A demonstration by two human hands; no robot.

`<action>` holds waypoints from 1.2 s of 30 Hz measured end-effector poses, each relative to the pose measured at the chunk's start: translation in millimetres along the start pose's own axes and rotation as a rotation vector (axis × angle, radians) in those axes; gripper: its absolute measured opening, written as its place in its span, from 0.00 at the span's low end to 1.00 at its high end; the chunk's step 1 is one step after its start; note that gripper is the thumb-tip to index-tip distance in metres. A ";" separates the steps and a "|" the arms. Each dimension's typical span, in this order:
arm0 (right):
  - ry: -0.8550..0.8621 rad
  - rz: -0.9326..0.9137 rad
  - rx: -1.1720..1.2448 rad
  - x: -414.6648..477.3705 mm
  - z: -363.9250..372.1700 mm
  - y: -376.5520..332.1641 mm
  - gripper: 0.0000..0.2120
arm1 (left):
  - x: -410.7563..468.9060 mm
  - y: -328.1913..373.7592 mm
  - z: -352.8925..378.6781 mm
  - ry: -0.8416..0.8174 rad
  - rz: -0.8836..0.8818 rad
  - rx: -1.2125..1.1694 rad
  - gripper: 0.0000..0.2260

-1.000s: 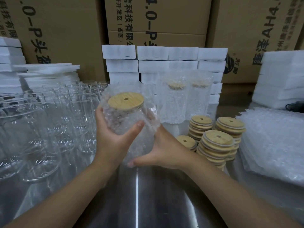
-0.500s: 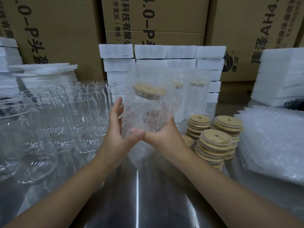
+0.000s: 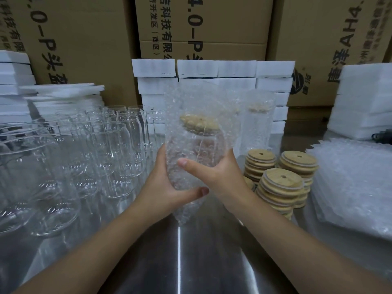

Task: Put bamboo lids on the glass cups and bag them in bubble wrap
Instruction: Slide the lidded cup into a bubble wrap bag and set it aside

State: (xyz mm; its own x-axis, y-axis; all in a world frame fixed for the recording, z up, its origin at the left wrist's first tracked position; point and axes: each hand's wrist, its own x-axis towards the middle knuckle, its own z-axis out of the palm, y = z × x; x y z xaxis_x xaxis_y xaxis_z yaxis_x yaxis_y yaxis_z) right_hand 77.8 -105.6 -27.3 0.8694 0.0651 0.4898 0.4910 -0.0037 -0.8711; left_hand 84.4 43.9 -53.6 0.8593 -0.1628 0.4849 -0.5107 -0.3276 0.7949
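One bagged, lidded glass cup (image 3: 202, 150) is gripped mid-frame by left hand (image 3: 163, 187) and right hand (image 3: 220, 177). Set-down is judged next.

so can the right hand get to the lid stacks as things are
Probably yes: the lid stacks stand just to the right of the right hand, with nothing between them. But that hand holds the bagged cup together with the left hand, so it would have to let go first.

Clear, dimpled bubble-wrap bag (image 3: 197, 115) veils a tan bamboo lid (image 3: 199, 123). Brown cardboard cartons (image 3: 203, 28) carry black print; foam blocks (image 3: 153, 67) white; steel tabletop (image 3: 180, 262) grey.
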 end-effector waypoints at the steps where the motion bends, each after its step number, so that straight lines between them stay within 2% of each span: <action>1: -0.008 0.001 -0.007 -0.2 0.5 -1.7 0.37 | -0.1 0.4 0.5 0.003 0.006 -0.010 0.58; 5: -0.038 -0.016 0.030 0.7 -1.2 -7.0 0.30 | 0.2 -0.7 2.0 0.027 0.037 -0.052 0.48; 8: -0.027 -0.038 0.027 0.5 -2.6 -7.8 0.29 | 1.5 -1.4 1.8 0.062 0.035 -0.075 0.48; 10: -0.025 -0.047 0.004 -0.5 -1.6 -5.2 0.33 | 1.9 -2.7 2.8 0.076 0.058 -0.096 0.46; 14: -0.045 -0.046 -0.160 -0.1 5.9 1.9 0.49 | 3.5 0.3 6.1 0.083 0.130 -0.205 0.38; 18: 0.030 -0.080 -0.244 -0.3 8.3 4.2 0.54 | 5.7 5.0 4.2 -0.010 0.202 -0.202 0.30; 20: 0.069 -0.133 -0.263 0.3 5.5 1.3 0.54 | 4.6 4.3 2.0 -0.005 0.212 -0.127 0.34; 22: 0.097 -0.161 -0.257 3.5 1.6 -4.0 0.52 | 3.3 2.7 2.0 0.004 0.144 -0.058 0.48; 23: 0.118 -0.165 -0.255 6.2 0.1 -7.8 0.50 | 2.8 1.8 1.9 -0.011 0.099 -0.007 0.56; 25: 0.182 -0.178 -0.283 14.5 -4.5 -18.8 0.41 | 1.5 1.4 3.4 -0.054 0.055 0.078 0.61; 27: 0.214 -0.169 -0.360 28.4 -11.2 -36.1 0.36 | 1.5 1.0 5.9 -0.102 0.068 0.152 0.57; 32: 0.297 -0.143 -0.643 82.0 -42.0 -82.7 0.39 | 0.8 -7.9 5.0 -0.273 0.135 0.400 0.43; 36: 0.372 -0.130 -0.868 106.4 -74.3 -96.4 0.40 | 0.2 -6.7 3.1 -0.329 0.199 0.475 0.34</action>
State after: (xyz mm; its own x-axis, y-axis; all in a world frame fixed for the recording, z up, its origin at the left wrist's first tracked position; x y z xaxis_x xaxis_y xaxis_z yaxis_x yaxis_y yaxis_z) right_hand 127.1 -172.4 111.4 0.6936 -0.2038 0.6909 0.3244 -0.7680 -0.5522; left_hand 88.1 43.1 -59.9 0.7516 -0.5175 0.4090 -0.6582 -0.6285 0.4144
